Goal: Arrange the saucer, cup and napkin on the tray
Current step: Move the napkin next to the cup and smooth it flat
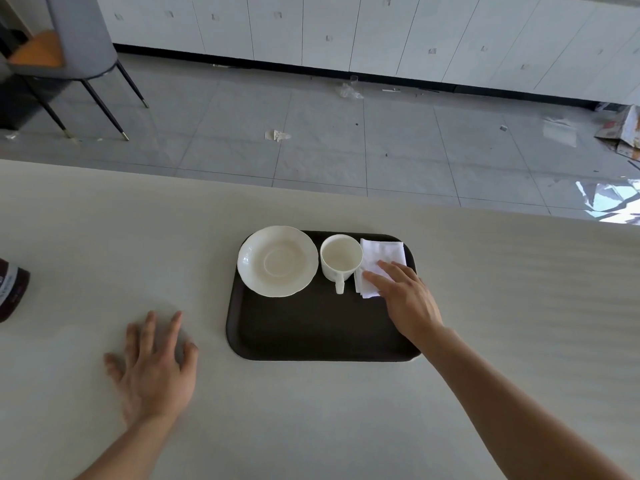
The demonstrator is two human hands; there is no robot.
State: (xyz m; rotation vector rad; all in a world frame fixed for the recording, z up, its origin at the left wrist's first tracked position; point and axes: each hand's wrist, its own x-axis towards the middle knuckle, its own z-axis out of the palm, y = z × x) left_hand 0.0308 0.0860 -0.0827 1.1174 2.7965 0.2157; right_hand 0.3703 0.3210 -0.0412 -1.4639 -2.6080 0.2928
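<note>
My right hand (403, 294) lies flat and open on the napkin (380, 265), fingers stretched out and pressing its near right part, gripping nothing. The right forearm runs in from the near right corner of the scene, crossing the tray's (311, 327) near right rim. My left hand (154, 365) rests palm down on the pale table (104, 237), fingers spread and loose, empty, well to the left of the tray, its forearm coming up from the near edge.

On the dark tray, along its far side, three white things stand in a row: the saucer (277, 260) at left, overhanging the far left corner; the cup (341, 259) upright in the middle, handle pointing near; the folded napkin at right, just beside the cup. The near half of the tray is bare.

A dark bottle (12, 289) shows at the table's left edge. Beyond the table, a chair (69, 46) stands on the grey tiled floor (346, 133), where scraps of litter lie before white cabinets (311, 26).
</note>
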